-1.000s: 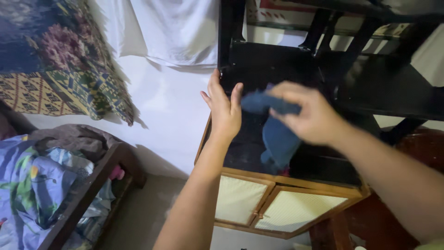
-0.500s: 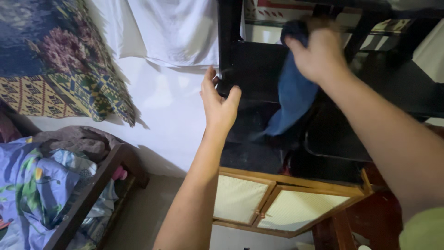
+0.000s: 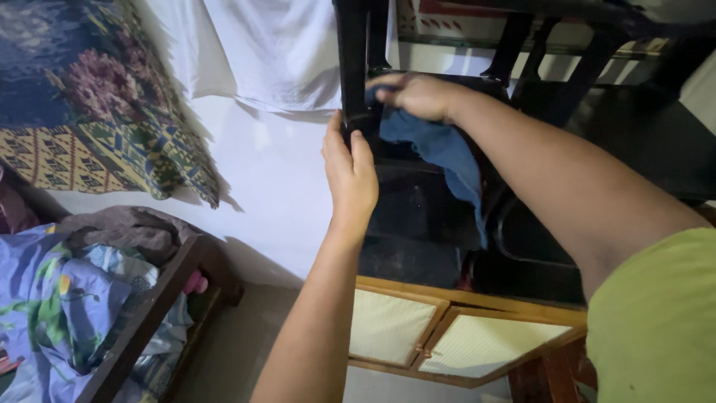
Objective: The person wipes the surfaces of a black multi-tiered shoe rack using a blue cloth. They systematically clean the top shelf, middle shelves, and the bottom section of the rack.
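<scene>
While the left hand (image 3: 350, 168) is gripping the black upright post (image 3: 356, 67) with fingers curled around it, the right hand (image 3: 414, 95) is pressing a bunched blue cloth (image 3: 447, 153) against the same post, fingers closed over the fabric, whose tail is hanging down over the glossy black shelf (image 3: 418, 216). Wiping appears to be under way; carrying on down the post would likely mean shifting the bracing hand, which is sitting just below the cloth. White fabric (image 3: 276, 52) is hanging beside the post, and a wooden cabinet (image 3: 455, 339) is standing beneath.
</scene>
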